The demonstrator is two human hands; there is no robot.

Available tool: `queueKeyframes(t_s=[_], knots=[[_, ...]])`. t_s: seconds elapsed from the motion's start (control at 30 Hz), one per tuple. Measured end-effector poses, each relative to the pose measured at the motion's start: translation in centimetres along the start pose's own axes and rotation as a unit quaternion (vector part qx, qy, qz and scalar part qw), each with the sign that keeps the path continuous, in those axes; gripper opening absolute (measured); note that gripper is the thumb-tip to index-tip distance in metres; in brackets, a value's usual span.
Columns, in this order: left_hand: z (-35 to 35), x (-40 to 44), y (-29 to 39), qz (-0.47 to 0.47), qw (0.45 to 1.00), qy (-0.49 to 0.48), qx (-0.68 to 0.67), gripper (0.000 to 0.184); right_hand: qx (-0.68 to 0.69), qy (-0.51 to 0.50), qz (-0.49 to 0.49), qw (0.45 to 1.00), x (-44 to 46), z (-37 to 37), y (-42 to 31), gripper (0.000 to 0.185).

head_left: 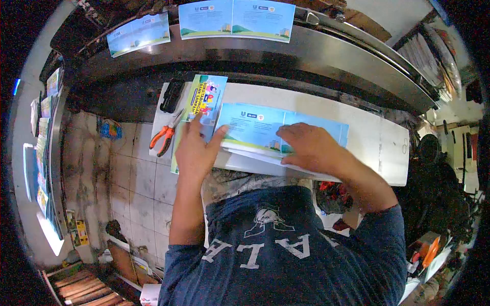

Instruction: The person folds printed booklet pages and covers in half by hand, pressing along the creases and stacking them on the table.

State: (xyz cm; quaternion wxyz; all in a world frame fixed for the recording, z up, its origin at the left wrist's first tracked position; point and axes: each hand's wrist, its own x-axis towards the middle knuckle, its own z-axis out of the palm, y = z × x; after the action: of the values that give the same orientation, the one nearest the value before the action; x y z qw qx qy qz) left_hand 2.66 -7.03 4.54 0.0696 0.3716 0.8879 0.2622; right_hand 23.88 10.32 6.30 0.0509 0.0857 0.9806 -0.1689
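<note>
A stack of light blue printed sheets (250, 125) lies on the white board in front of me, with green hills and buildings printed along the lower edge. My left hand (196, 150) is spread at its left end, the thumb at the sheet's edge and the fingers on a colourful printed booklet cover (212, 86). My right hand (314, 148) rests on the right part of the sheets, thumb apart from the bent fingers. To the left of my left hand, orange-handled pliers (164, 138) lie beside a black stapler-like tool (172, 96).
The white board (388, 148) extends to the right. Behind it runs a metal ledge (255, 56) bearing more blue sheets (263, 20). Several printed papers (43, 158) lie along the left side. A wooden slatted crate (84, 288) stands at lower left.
</note>
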Motion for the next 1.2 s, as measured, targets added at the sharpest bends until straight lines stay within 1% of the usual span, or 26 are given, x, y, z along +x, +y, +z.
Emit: queueKeyframes(t_s=[0.03,0.07,0.1,0.13,0.17,0.2,0.23,0.27,0.3,0.37,0.43,0.47,0.5,0.53,0.67,0.73,0.77,0.83,0.87,0.9,0.93,0.97,1.03,1.1,1.17,1.2], knots=[[0.2,-0.2,-0.1,-0.001,1.0,-0.002,0.001,0.061,0.002,-0.001,0.0,1.0,0.5,-1.3,0.4,0.057],[0.7,-0.4,-0.3,0.082,0.985,0.15,-0.03,0.063,0.032,-0.083,0.006,0.996,1.4,-2.9,0.9,0.049],[1.3,-0.8,-0.5,0.164,0.939,0.297,-0.059,0.065,0.063,-0.164,0.013,0.984,2.1,-4.6,1.3,0.041],[2.8,-2.8,-0.6,0.2,0.934,0.288,-0.074,0.062,0.07,-0.148,0.017,0.986,2.5,-6.5,1.5,0.031],[2.7,-3.3,1.0,0.279,0.948,0.147,-0.047,0.061,0.029,-0.133,0.004,0.991,3.6,-8.1,2.1,0.028],[2.8,-3.6,2.6,0.352,0.936,-0.002,-0.018,0.061,-0.009,-0.118,-0.006,0.993,4.7,-9.1,3.0,0.025],[4.0,-3.9,3.7,0.366,0.929,-0.043,0.044,0.061,-0.038,-0.069,-0.041,0.996,6.1,-9.4,4.7,0.025],[5.3,-4.1,3.8,0.355,0.931,-0.068,0.044,0.062,-0.07,-0.036,-0.037,0.996,7.5,-9.6,6.5,0.029],[6.5,-4.2,3.7,0.349,0.932,-0.092,0.042,0.064,-0.083,-0.031,-0.05,0.995,8.9,-9.7,8.3,0.032],[7.5,-4.0,3.5,0.354,0.93,-0.092,0.037,0.063,-0.1,-0.028,-0.051,0.993,10.9,-10.0,10.7,0.037],[8.0,-4.1,3.2,0.347,0.933,-0.092,0.033,0.063,-0.031,-0.116,0.004,0.993,12.4,-10.1,11.9,0.043],[8.0,-4.1,3.0,0.354,0.931,-0.081,0.041,0.062,-0.032,-0.117,0.005,0.993,12.7,-9.8,12.4,0.043],[8.1,-3.9,2.9,0.363,0.928,-0.069,0.05,0.061,-0.001,-0.117,0.007,0.993,13.0,-9.4,13.0,0.044],[8.2,-3.9,2.9,0.36,0.928,-0.074,0.057,0.062,0.031,-0.118,0.009,0.992,13.3,-9.0,13.6,0.045],[8.4,-4.0,2.8,0.358,0.93,-0.069,0.043,0.062,0.062,-0.102,0.0,0.993,13.4,-8.0,14.8,0.043],[8.4,-4.0,2.7,0.36,0.93,-0.067,0.042,0.062,0.073,-0.119,0.047,0.989,13.0,-9.1,13.5,0.042],[8.5,-4.1,2.5,0.357,0.931,-0.062,0.043,0.062,0.069,-0.118,0.042,0.99,12.7,-9.0,13.4,0.042],[8.6,-4.1,2.1,0.361,0.924,-0.104,0.075,0.075,-0.047,-0.095,-0.048,0.993,12.4,-9.6,13.7,0.041],[8.1,-4.1,2.2,0.346,0.929,-0.128,0.039,0.076,-0.077,-0.073,-0.041,0.994,11.4,-10.5,12.0,0.039],[8.4,-4.2,2.0,0.348,0.929,-0.123,0.027,0.07,-0.005,-0.075,0.006,0.997,10.2,-11.2,10.5,0.039],[8.4,-4.2,1.8,0.364,0.927,-0.089,0.03,0.065,0.006,-0.117,-0.005,0.993,9.9,-12.0,10.1,0.039],[8.5,-4.2,1.7,0.382,0.922,-0.054,0.035,0.062,-0.013,-0.068,-0.033,0.997,9.1,-11.3,10.6,0.041],[8.7,-4.3,1.3,0.373,0.926,-0.063,0.004,0.061,-0.044,-0.104,0.074,0.991,8.0,-13.2,5.8,0.039],[9.3,-5.1,0.7,0.361,0.931,-0.044,0.025,0.059,-0.015,-0.039,0.049,0.998,6.9,-11.6,6.9,0.038],[9.0,-6.4,0.2,0.412,0.911,0.007,-0.005,0.058,-0.032,-0.061,0.09,0.994,6.8,-12.2,4.5,0.037],[9.4,-7.4,-0.2,0.404,0.91,0.066,-0.065,0.057,-0.035,-0.063,0.079,0.994,6.8,-12.0,4.2,0.037]])
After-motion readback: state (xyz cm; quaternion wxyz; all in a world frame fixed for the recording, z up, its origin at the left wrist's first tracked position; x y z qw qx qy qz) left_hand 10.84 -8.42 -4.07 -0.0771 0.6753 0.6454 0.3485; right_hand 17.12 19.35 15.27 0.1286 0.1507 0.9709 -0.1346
